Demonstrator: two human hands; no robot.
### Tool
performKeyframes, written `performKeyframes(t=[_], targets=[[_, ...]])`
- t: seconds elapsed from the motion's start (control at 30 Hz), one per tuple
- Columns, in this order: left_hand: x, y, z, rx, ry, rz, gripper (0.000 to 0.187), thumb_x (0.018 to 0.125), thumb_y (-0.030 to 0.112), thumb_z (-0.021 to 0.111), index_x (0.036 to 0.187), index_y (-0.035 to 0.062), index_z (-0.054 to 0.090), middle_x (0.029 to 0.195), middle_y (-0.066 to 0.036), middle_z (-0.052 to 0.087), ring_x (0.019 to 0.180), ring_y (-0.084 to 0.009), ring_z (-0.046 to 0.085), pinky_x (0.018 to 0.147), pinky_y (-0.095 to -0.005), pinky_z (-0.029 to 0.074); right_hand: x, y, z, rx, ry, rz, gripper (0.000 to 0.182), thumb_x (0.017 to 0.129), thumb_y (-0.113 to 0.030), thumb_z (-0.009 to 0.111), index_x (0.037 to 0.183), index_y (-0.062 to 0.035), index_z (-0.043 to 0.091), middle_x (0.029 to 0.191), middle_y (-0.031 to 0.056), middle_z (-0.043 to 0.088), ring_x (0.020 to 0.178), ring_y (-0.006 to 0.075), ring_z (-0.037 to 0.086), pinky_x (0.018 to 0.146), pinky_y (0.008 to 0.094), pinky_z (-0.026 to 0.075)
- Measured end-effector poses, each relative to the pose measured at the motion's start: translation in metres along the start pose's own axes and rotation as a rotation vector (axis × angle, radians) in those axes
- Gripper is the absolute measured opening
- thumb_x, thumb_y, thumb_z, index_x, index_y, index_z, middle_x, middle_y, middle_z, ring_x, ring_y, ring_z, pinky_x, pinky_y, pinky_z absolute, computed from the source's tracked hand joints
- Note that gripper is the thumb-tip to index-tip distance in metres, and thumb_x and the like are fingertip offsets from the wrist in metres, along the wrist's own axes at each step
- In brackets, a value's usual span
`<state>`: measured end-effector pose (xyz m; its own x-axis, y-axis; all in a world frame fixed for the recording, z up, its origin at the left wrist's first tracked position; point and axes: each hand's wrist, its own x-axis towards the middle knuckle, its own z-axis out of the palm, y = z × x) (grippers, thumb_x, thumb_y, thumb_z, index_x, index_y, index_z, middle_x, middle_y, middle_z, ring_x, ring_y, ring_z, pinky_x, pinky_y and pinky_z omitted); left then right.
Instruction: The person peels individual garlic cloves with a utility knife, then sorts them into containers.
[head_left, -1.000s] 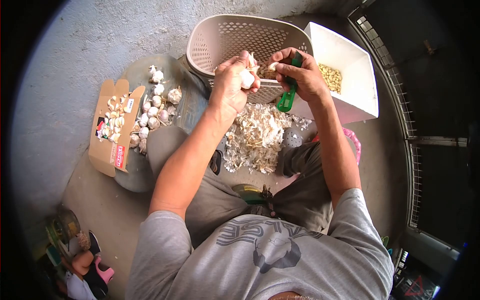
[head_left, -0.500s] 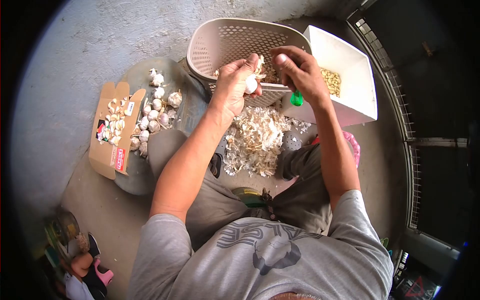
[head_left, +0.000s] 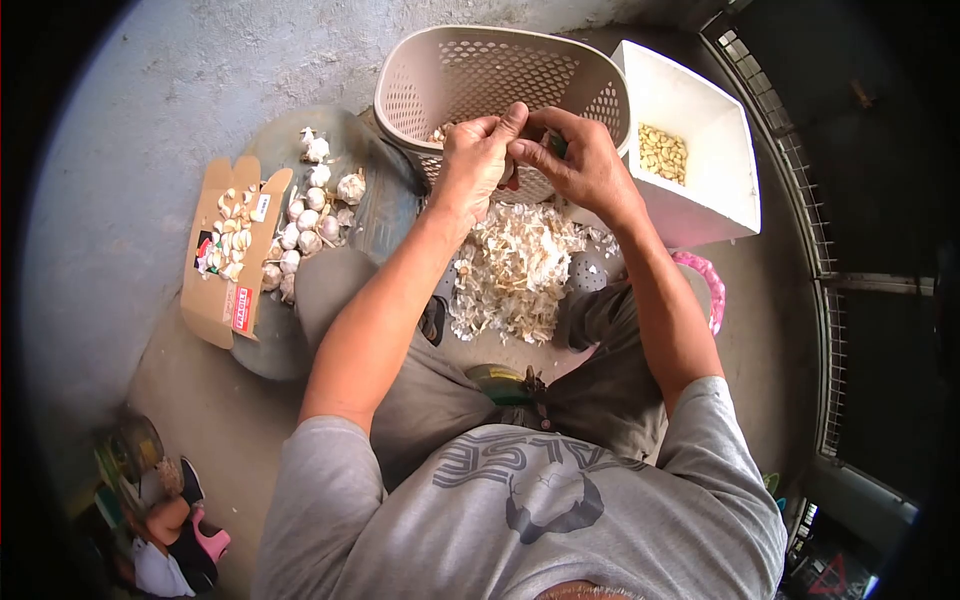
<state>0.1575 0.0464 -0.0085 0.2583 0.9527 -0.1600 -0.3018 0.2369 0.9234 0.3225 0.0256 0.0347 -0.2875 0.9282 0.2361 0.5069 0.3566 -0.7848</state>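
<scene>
Concrete floor (head_left: 160,120), grey and rough, forms the largest surface; bare room lies to the upper left, while a metal grille (head_left: 800,200) closes the right edge. Perforated beige plastic, the laundry basket (head_left: 480,75) stands ahead of the seated person, its right wall touching a white foam box (head_left: 700,170) that holds peeled cloves (head_left: 662,152). Between the knees lies a loose heap of papery garlic skins (head_left: 515,270), dry and flaky. To the left, a flattened cardboard box (head_left: 228,255) carries cloves, just beside a cluster of whole garlic bulbs (head_left: 305,225) (round, white, on a dark mat).

Both hands meet over the basket's near rim. The left hand (head_left: 478,160) is clenched around a garlic bulb (head_left: 508,172), mostly hidden by the fingers. The right hand (head_left: 580,165) pinches at the same bulb, fingertips touching the left thumb, and grips a green-handled knife (head_left: 556,146), of which only a sliver shows.
</scene>
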Motion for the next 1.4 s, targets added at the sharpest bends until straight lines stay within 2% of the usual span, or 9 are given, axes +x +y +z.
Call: performKeyframes(t=[0.13,0.27,0.5,0.8,0.83,0.97,1.1,1.23,1.4], targets=[[-0.003,0.001,-0.002,-0.012,-0.048,0.008,0.052,0.094,0.056,0.069,0.085,0.0050,0.069,0.071,0.000,0.064,0.055,-0.0081,0.056,0.047,-0.0256,0.047,0.003,0.005,-0.002,-0.049,-0.024,0.011,0.029,0.097,-0.016,0.062,0.112,0.0078,0.070,0.092,0.0224,0.075,0.084,0.0287,0.075,0.077,0.0400,0.058],[0.003,-0.006,-0.001,-0.003,-0.107,0.082,0.042,0.099,0.044,0.069,0.090,0.0035,0.068,0.079,-0.001,0.066,0.060,-0.0067,0.058,0.051,-0.0239,0.049,0.007,0.019,-0.005,0.384,-0.004,0.262,0.029,0.098,-0.011,0.053,0.111,0.0059,0.072,0.076,0.0093,0.071,0.059,0.0106,0.063,0.051,0.0284,0.050],[-0.003,0.004,0.001,0.089,-0.151,0.096,0.015,0.098,0.015,0.065,0.091,0.0020,0.067,0.078,0.000,0.063,0.063,-0.0062,0.057,0.056,-0.0239,0.049,0.004,0.028,-0.011,0.623,-0.090,0.311,0.026,0.100,-0.016,0.063,0.113,0.0043,0.072,0.083,0.0045,0.069,0.058,0.0072,0.058,0.045,0.0236,0.042],[0.000,0.004,-0.005,0.132,-0.212,0.138,0.017,0.098,0.016,0.068,0.089,0.0012,0.067,0.075,-0.002,0.062,0.058,-0.0082,0.058,0.054,-0.0235,0.047,0.012,0.044,-0.041,0.907,-0.106,0.284,0.020,0.096,-0.010,0.065,0.106,0.0061,0.072,0.081,0.0060,0.070,0.048,0.0082,0.053,0.040,0.0235,0.041],[-0.001,0.006,-0.003,0.074,-0.209,0.131,0.018,0.098,0.017,0.068,0.090,0.0008,0.067,0.075,-0.002,0.063,0.057,-0.0084,0.058,0.053,-0.0234,0.047,0.015,0.048,-0.051,0.895,-0.206,0.297,0.027,0.099,-0.018,0.067,0.111,0.0060,0.071,0.087,0.0092,0.071,0.054,0.0100,0.056,0.045,0.0256,0.046],[0.003,-0.002,-0.006,-0.071,-0.149,0.072,0.022,0.099,0.021,0.070,0.091,0.0008,0.069,0.075,-0.003,0.064,0.054,-0.0093,0.059,0.049,-0.0227,0.047,0.018,0.056,-0.029,-0.037,0.304,0.187,0.042,0.102,-0.034,0.067,0.123,0.0027,0.068,0.096,0.0097,0.073,0.075,0.0126,0.064,0.061,0.0289,0.052],[0.003,0.001,-0.003,-0.149,-0.055,0.030,0.028,0.098,0.030,0.072,0.096,0.0027,0.066,0.075,-0.002,0.063,0.052,-0.0098,0.059,0.045,-0.0249,0.048,0.008,0.021,-0.020,0.176,-0.054,0.304,0.044,0.099,-0.034,0.071,0.123,0.0030,0.068,0.100,0.0114,0.074,0.089,0.0164,0.068,0.071,0.0308,0.055],[0.000,0.000,0.000,-0.153,0.011,-0.017,0.035,0.096,0.040,0.074,0.096,0.0070,0.062,0.074,-0.001,0.062,0.052,-0.0101,0.060,0.041,-0.0265,0.048,0.000,0.005,0.011,0.152,0.017,0.179,0.024,0.096,-0.015,0.075,0.110,0.0036,0.069,0.089,0.0076,0.073,0.085,0.0135,0.068,0.075,0.0300,0.055],[-0.002,0.002,0.000,-0.117,-0.024,-0.015,0.035,0.092,0.038,0.080,0.096,0.0087,0.060,0.073,-0.001,0.061,0.053,-0.0112,0.061,0.041,-0.0256,0.044,0.005,0.018,-0.003,0.241,0.127,0.128,0.011,0.096,-0.009,0.072,0.098,0.0007,0.069,0.072,-0.0007,0.063,0.061,0.0042,0.054,0.051,0.0236,0.041]])
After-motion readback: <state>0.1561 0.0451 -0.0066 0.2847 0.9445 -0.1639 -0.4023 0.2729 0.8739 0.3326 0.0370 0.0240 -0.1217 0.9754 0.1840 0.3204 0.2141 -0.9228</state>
